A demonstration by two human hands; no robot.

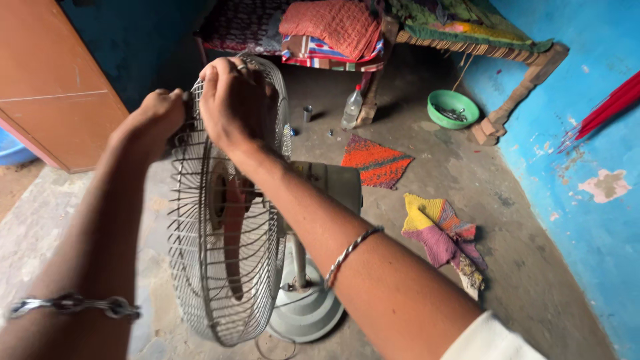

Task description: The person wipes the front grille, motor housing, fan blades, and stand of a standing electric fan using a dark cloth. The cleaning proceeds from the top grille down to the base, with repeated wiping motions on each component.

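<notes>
Fan guard [227, 267]: wire cage, centre frame, on pedestal fan; blades partly hidden behind wires. Left hand [157, 113] and right hand [230, 100] both closed on top rim, fingertips obscured, forearms extended from lower frame.

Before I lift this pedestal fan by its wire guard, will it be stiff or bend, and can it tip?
The wire guard looks thin, so it may flex. The fan probably feels top-heavy, its head high above the round base, so it might tip if pushed.
</notes>
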